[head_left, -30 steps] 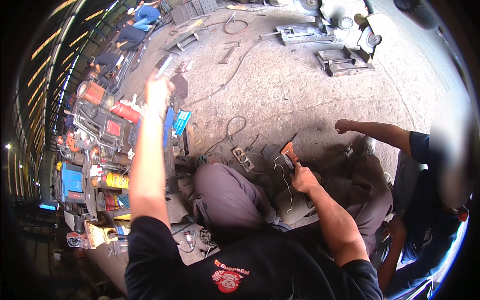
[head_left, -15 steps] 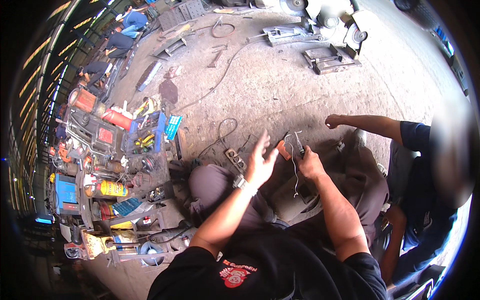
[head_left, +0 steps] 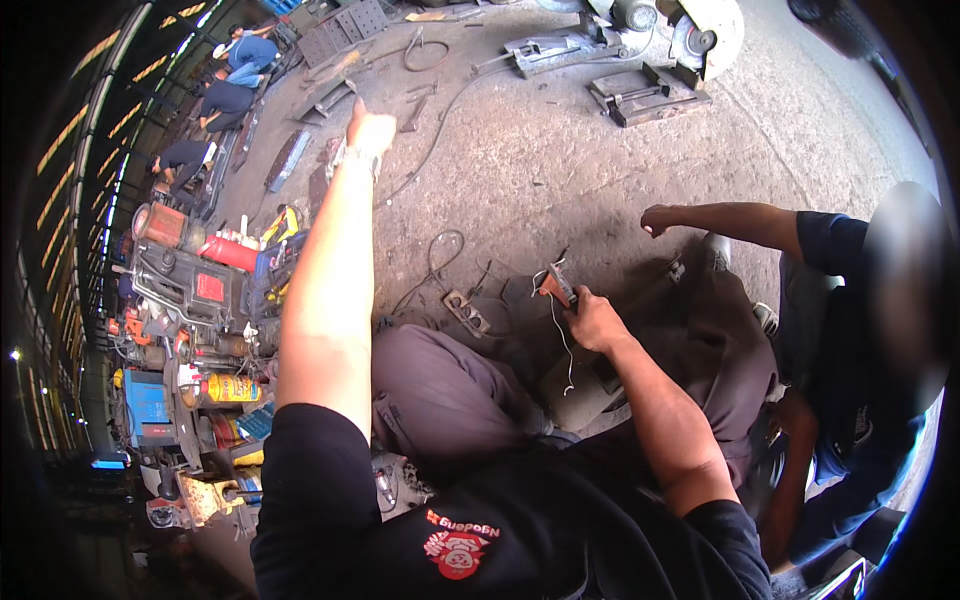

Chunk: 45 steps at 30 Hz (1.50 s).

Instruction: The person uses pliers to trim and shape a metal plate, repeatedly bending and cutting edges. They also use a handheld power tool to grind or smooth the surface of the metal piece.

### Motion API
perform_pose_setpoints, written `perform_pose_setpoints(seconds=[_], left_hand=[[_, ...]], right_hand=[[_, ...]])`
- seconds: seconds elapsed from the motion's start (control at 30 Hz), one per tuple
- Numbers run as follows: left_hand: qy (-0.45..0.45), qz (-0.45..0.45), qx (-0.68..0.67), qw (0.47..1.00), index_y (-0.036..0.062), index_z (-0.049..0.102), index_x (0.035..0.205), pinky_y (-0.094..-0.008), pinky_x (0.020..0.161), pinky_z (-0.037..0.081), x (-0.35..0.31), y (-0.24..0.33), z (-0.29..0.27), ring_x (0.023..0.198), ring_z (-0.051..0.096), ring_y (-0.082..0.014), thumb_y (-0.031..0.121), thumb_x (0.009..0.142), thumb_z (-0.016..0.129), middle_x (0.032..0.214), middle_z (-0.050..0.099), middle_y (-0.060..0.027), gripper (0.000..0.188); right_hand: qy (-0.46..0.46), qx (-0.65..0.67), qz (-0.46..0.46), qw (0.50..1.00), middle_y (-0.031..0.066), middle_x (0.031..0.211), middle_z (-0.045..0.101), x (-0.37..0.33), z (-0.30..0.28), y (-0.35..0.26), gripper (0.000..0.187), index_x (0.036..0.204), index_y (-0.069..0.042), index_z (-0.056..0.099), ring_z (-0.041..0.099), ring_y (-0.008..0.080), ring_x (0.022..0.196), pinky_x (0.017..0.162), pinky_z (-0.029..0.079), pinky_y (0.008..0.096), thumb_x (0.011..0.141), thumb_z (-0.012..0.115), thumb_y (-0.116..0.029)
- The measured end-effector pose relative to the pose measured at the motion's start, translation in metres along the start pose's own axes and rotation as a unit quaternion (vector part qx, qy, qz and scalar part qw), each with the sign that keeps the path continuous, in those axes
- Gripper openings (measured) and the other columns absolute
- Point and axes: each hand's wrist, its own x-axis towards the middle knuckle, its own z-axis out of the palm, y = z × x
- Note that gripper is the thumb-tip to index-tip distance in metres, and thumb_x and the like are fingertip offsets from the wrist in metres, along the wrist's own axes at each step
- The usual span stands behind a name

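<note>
My left arm reaches far forward. My left hand (head_left: 372, 134) is held over the floor with one finger stretched out and the others curled, nothing in it. My right hand (head_left: 597, 322) is closed around a slim dark-and-grey hand tool (head_left: 562, 284), whose exact kind I cannot make out. A thin white wire (head_left: 562, 345) dangles by the tool; whether the tool grips it is unclear. Just behind the tool shows an orange piece (head_left: 549, 287), partly covered. A socket strip (head_left: 465, 312) lies on the floor between my knees and the open floor.
A co-worker's arm (head_left: 735, 218) extends from the right. Cut-off machines (head_left: 690, 50) and a metal frame (head_left: 652, 95) stand ahead. At left are a red cylinder (head_left: 228, 252), a yellow can (head_left: 232, 388) and a blue box (head_left: 148, 405). A hose (head_left: 440, 130) crosses the floor.
My left hand has swung forward and left from beside the right hand, its fingers curling except one. My right hand and tool have shifted slightly left, now overlapping the orange piece.
</note>
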Motion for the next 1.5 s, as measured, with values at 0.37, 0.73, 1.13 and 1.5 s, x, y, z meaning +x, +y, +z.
perform_pose_setpoints(seconds=[0.37, 0.73, 1.13, 1.5], left_hand=[[-0.057, -0.028, -0.071, 0.995, -0.0001, 0.012, 0.16, -0.032, 0.058, 0.058, 0.016, 0.114, 0.012, 0.066, 0.059, -0.014, 0.012, 0.081, 0.067, 0.082, 0.064, -0.0055, 0.097], [-0.078, -0.05, -0.08, 0.992, -0.0029, 0.012, 0.159, -0.0304, 0.056, 0.057, 0.008, 0.098, 0.001, 0.063, 0.065, -0.017, 0.014, 0.079, 0.068, 0.089, 0.069, -0.0123, 0.099], [0.166, 0.112, 0.005, 0.98, 0.0045, 0.005, 0.161, -0.0462, 0.119, 0.033, -0.055, 0.128, -0.018, 0.144, 0.029, -0.0521, 0.038, 0.077, 0.086, 0.158, 0.008, -0.0388, 0.121], [0.11, -0.009, 0.028, 0.993, 0.0003, 0.003, 0.159, -0.0472, 0.121, 0.031, -0.069, 0.054, 0.005, 0.147, 0.023, -0.0521, 0.025, 0.078, 0.085, 0.155, 0.013, -0.0427, 0.117]], right_hand=[[-0.074, 0.018, 0.003, 0.997, 0.0311, 0.122, 0.064, 0.002, 0.002, -0.01, 0.052, 0.137, 0.003, 0.047, 0.06, 0.0421, 0.12, 0.104, 0.048, 0.0475, 0.092, 0.062, -0.018], [-0.068, -0.018, -0.019, 0.997, 0.032, 0.121, 0.064, 0.0, 0.006, -0.011, 0.055, 0.138, 0.006, 0.044, 0.059, 0.0423, 0.12, 0.104, 0.048, 0.0482, 0.092, 0.062, -0.019], [-0.085, -0.033, -0.005, 0.996, 0.0313, 0.122, 0.064, 0.0, 0.008, -0.011, 0.051, 0.134, 0.006, 0.048, 0.06, 0.0414, 0.121, 0.104, 0.048, 0.0474, 0.092, 0.062, -0.019], [-0.083, -0.039, -0.026, 0.995, 0.0316, 0.117, 0.065, -0.005, 0.006, -0.011, 0.046, 0.129, 0.008, 0.049, 0.061, 0.0422, 0.118, 0.102, 0.049, 0.0486, 0.093, 0.062, -0.019]])
